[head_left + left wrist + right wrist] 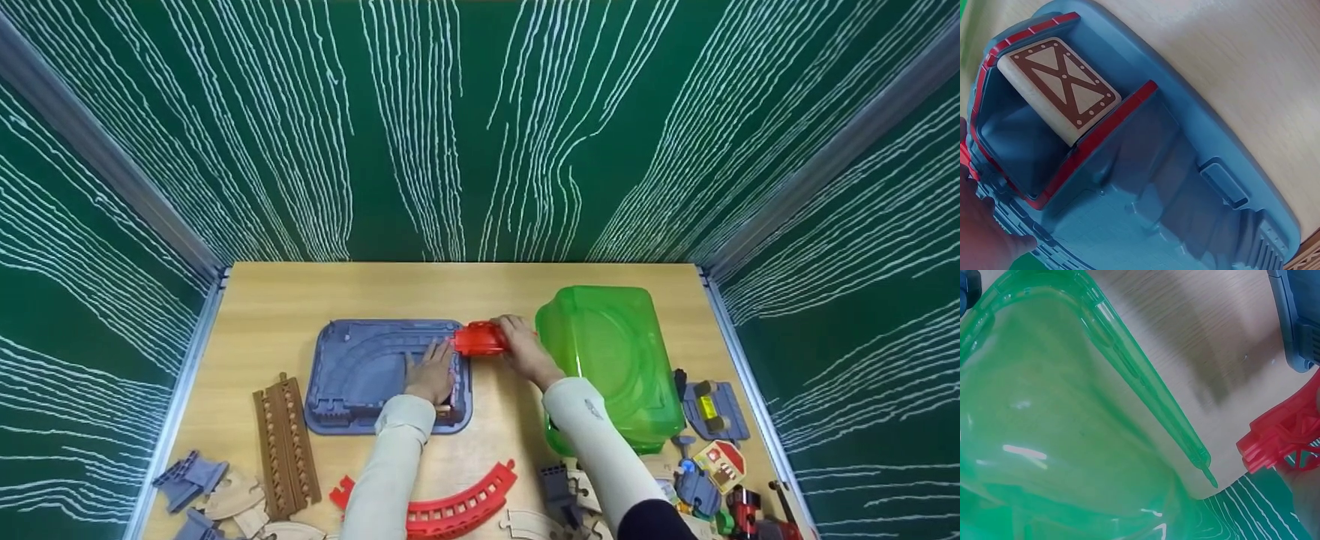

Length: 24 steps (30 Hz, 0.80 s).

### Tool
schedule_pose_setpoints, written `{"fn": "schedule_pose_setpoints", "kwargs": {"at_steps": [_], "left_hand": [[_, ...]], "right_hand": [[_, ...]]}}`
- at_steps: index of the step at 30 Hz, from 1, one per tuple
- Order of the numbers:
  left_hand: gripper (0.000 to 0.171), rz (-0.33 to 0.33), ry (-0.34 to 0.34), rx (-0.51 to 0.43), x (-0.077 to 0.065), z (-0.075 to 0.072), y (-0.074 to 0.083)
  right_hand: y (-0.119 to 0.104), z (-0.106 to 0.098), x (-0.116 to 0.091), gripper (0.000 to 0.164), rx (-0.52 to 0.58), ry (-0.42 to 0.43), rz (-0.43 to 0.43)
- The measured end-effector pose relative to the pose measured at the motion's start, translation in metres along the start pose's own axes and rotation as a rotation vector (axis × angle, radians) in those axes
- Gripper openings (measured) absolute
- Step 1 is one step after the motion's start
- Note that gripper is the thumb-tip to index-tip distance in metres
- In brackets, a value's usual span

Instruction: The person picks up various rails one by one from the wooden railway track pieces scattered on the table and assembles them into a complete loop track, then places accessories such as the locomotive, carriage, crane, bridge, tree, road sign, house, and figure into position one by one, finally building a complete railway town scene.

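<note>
A blue-grey plastic play base (360,382) with a moulded curved track lies on the table. My left hand (433,373) rests on its right part, fingers extended toward the far right corner. In the left wrist view, a wooden piece with a brown cross pattern (1064,84) sits between red-edged walls (1112,126) of the base. My right hand (526,351) grips a red plastic track piece (481,339) at its right end; the piece's other end meets the base's far right corner beside my left fingertips. Its latticed side (1280,430) shows in the right wrist view.
A translucent green bin (611,360) stands right of my right hand. Brown track pieces (286,446) lie left of the base. A red curved track (465,510) is near the front, with wooden tracks (531,523). Grey supports (191,480) lie front left, assorted toys (701,491) front right.
</note>
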<state>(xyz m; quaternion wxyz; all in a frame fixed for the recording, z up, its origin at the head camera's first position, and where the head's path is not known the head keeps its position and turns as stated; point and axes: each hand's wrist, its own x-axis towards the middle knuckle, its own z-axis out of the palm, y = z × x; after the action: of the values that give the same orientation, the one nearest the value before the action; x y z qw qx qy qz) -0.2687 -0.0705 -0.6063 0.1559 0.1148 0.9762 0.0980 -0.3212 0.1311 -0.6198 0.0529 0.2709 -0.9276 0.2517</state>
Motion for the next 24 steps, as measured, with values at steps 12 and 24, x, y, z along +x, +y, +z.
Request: {"fn": "schedule_pose_setpoints", "kwargs": {"at_steps": [12,24], "left_hand": [[0.056,-0.048,-0.011,0.096,0.023,0.028,0.003],[0.052,-0.033,-0.054,0.162,0.005,-0.003,0.005]], "right_hand": [[0.003,-0.003,-0.006,0.062,-0.024,-0.027,0.046],[-0.029,-0.022,-0.023,0.056,-0.116,0.106,0.056]]}}
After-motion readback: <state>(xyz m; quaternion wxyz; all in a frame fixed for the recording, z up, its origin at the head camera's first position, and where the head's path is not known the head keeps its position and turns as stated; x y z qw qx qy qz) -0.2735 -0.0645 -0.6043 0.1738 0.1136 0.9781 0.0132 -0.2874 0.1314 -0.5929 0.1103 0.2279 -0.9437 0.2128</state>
